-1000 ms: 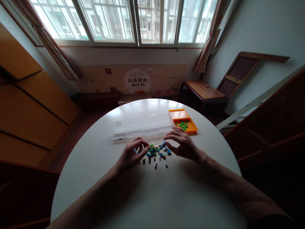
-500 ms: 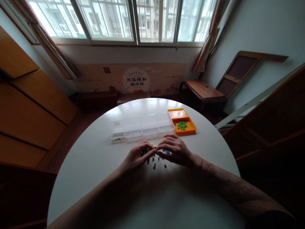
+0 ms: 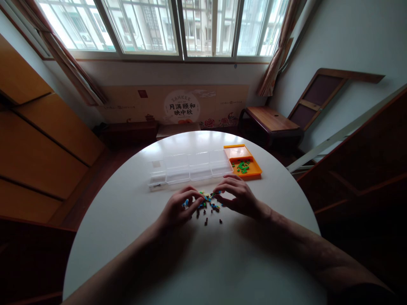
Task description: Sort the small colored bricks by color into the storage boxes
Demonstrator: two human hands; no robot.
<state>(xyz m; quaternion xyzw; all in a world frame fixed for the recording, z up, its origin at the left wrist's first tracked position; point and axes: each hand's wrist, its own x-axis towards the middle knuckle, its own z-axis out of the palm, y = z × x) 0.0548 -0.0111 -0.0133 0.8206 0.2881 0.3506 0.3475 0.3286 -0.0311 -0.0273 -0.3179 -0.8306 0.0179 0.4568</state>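
A small heap of tiny coloured pieces (image 3: 207, 203), blue, green, yellow and dark, lies on the round white table (image 3: 197, 262). My left hand (image 3: 178, 208) rests at the heap's left edge with its fingers curled and tips pinched among the pieces. My right hand (image 3: 237, 197) sits at the heap's right edge, fingers bent down onto the pieces. What either hand's fingertips hold is too small to make out. Behind the heap stands a clear compartment box (image 3: 190, 167), and to its right an orange tray (image 3: 251, 173) with several green pieces (image 3: 243, 167) in it.
A wooden bench (image 3: 270, 120) stands beyond the table on the right, with a folded wooden frame (image 3: 321, 97) leaning on the wall. Wooden cabinets (image 3: 41, 148) line the left side. Windows (image 3: 178, 25) run along the far wall.
Both hands closed in over the heap, nearly touching, then drew slightly apart again, so more of the pieces show between them now.
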